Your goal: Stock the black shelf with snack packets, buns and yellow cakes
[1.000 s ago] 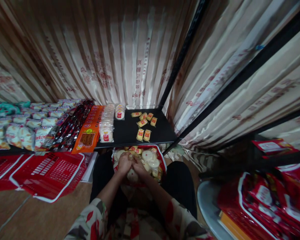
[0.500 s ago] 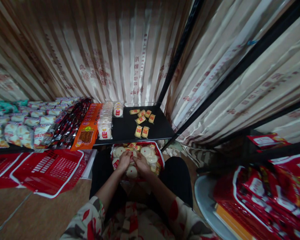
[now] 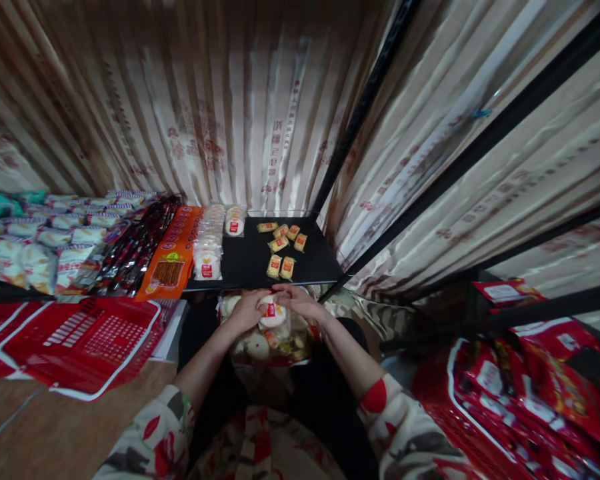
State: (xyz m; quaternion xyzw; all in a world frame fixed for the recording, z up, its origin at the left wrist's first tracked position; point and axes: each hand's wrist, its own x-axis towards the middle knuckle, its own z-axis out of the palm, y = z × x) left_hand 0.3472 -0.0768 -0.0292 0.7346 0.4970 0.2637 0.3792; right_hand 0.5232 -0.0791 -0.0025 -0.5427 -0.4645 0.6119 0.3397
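Observation:
Between my hands is a clear packet of round white crackers [image 3: 273, 315] with a red label facing up. My left hand [image 3: 249, 312] grips its left side, fingers closed at the edge. My right hand [image 3: 301, 303] has its fingers bent over the packet's upper right edge, closed on it. Just below them, between my knees, a basket [image 3: 293, 363] holds more round white cracker packets [image 3: 257, 347] and small yellow packets. My forearms and hands hide part of its contents.
A black shelf [image 3: 245, 260] ahead carries a row of cracker packets [image 3: 208, 260], several small yellow packets [image 3: 280, 245], orange snack bags [image 3: 167, 267] and white bags [image 3: 75, 260]. Red baskets [image 3: 90, 340] lie left; red packages [image 3: 525, 393] fill the right. Black posts [image 3: 365, 107] slant up beside a curtain.
My hands have moved apart slightly and up, and the packet between them now shows its red label. My view has shifted a little to the right.

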